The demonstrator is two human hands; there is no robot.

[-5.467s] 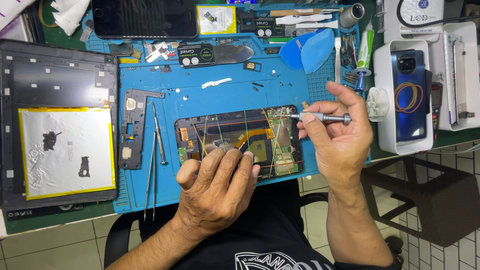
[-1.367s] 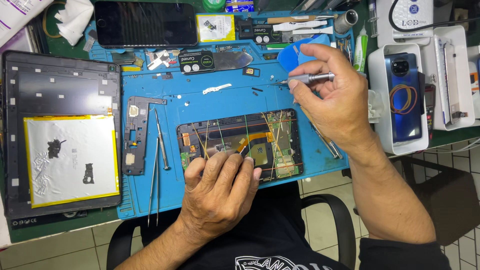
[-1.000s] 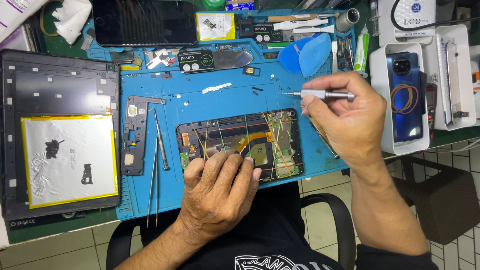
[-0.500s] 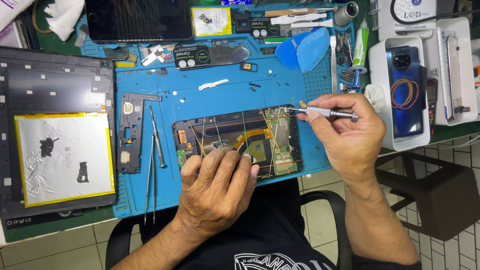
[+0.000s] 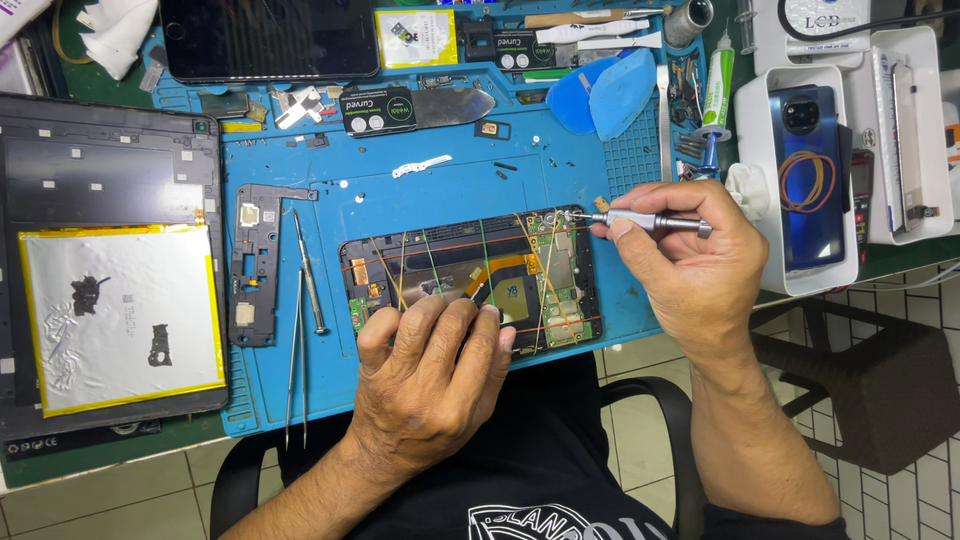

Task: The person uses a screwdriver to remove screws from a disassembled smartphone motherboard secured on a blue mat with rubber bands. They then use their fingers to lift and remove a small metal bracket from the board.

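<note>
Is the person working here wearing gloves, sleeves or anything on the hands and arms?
No gloves: the left hand and right hand are bare, with no rings, watch or wristband in view. Both forearms are uncovered too. The only clothing visible is a black shirt with a white printed design on the chest.

Opened phone (image 5: 470,275), banded, lies flat on the mat; silver screwdriver (image 5: 655,221) tip seemingly touching its top-right corner.

Bare blue mat (image 5: 450,195) beyond fingers (image 5: 440,315): open passage. Left of fingers: tweezers (image 5: 293,370), spare screwdriver (image 5: 308,272), grey frame (image 5: 255,265) block. Right: white phone box (image 5: 765,190).
</note>
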